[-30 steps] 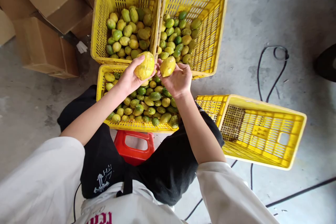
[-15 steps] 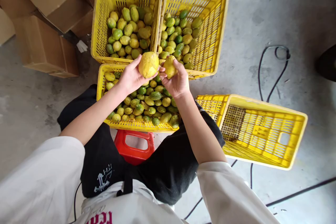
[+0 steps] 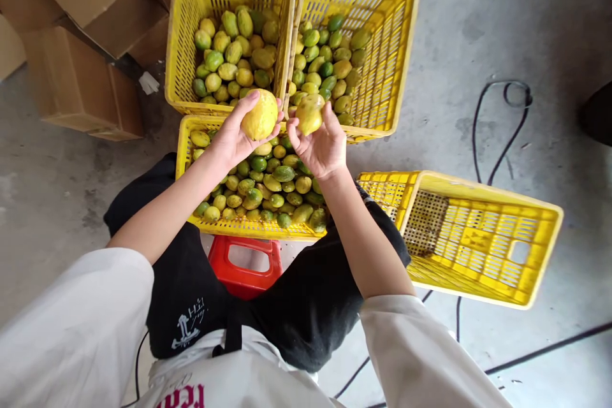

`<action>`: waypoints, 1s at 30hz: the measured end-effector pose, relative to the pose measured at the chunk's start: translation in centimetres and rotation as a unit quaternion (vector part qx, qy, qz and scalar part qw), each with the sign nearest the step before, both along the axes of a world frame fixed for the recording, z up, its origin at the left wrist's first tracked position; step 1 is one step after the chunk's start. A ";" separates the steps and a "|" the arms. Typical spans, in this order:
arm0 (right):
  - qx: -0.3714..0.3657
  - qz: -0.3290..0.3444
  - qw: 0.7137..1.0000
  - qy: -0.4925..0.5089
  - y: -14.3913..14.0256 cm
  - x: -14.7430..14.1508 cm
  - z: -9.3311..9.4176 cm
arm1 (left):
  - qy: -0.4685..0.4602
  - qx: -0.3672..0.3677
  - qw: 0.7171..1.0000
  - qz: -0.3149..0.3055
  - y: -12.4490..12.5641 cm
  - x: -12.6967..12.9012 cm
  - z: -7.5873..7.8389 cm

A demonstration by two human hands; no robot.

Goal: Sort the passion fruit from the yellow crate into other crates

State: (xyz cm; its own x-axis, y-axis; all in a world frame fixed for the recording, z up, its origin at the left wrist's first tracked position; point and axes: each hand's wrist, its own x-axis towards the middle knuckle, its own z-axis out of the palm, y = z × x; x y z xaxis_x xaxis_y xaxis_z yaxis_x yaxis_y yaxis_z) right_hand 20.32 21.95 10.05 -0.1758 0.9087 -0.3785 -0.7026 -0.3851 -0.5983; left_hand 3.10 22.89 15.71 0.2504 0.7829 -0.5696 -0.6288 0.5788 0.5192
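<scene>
My left hand [image 3: 238,137] is closed around a large yellow lemon [image 3: 261,116], thumb on top and fingers beneath. In my right hand [image 3: 325,143] a second, smaller yellow lemon [image 3: 310,113] with greenish patches is held between thumb and fingers. Both hands are above the near yellow crate [image 3: 184,159], which is filled with green and yellow lemons [image 3: 272,183]. Behind it stand a back left crate [image 3: 174,57] and a back right crate [image 3: 406,44], each with more lemons inside. The two held lemons are apart from each other.
An overturned yellow crate [image 3: 482,188] lies on its side at the right. A red stool [image 3: 243,277] is between my legs. Cardboard boxes [image 3: 86,83] are piled at the upper left. Black cables [image 3: 502,153] run over the concrete floor on the right.
My left hand has shifted slightly left and up with its lemon, widening the gap between the hands. In my right hand the lemon has been turned, and the fingers have opened a little around it.
</scene>
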 end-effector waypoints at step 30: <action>0.020 0.048 0.994 -0.097 -0.2 0.0 -0.7 | -0.013 -0.102 0.994 0.029 0.1 0.0 -1.8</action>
